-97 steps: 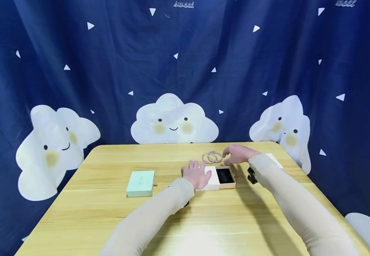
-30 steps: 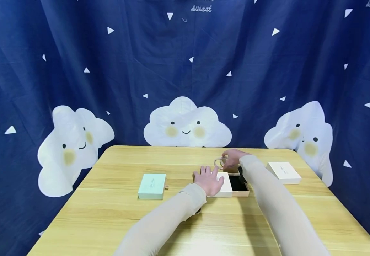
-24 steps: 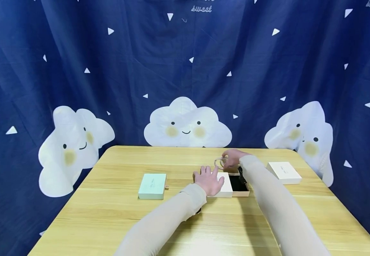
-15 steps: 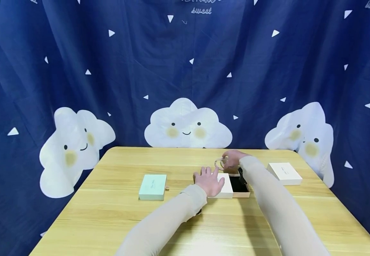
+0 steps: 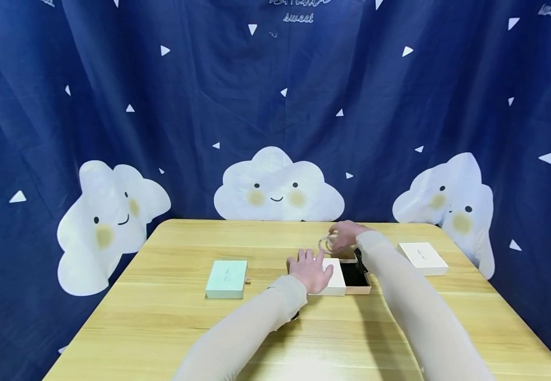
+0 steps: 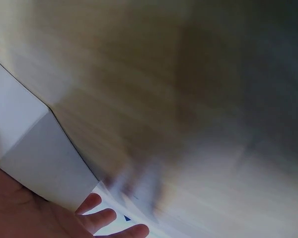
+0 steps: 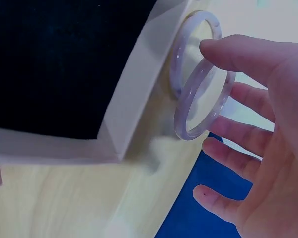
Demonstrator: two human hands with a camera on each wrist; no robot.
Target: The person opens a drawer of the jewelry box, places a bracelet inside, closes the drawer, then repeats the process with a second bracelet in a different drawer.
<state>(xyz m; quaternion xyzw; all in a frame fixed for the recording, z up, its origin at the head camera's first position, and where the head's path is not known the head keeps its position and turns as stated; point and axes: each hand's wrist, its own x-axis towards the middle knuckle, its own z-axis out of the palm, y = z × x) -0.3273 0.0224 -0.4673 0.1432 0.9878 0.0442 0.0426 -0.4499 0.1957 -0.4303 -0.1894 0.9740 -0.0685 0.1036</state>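
My left hand (image 5: 310, 272) lies with spread fingers on the white sleeve (image 5: 336, 279) of a box, also partly seen in the left wrist view. Its drawer (image 5: 362, 290), lined in black (image 7: 54, 64), is pulled out to the right. Just behind the box, my right hand (image 5: 345, 234) pinches a pale lilac bangle (image 7: 183, 109) between thumb and index finger. That bangle is tilted, its edge up off the table. Beside it a second bangle (image 7: 176, 62) overlaps it; in the head view the hand partly covers both.
A mint-green box (image 5: 226, 278) with a small pull tab lies left of the hands. Farther right sits another white box (image 5: 423, 257), shut, partly behind the right sleeve. The wooden table (image 5: 189, 241) ends at a blue curtain (image 5: 184, 95) with cloud prints.
Since the earliest frame my right hand has moved left to the bangles and pinched one. My left hand has stayed on the box. The head view has shifted, showing more of the right-hand white box.
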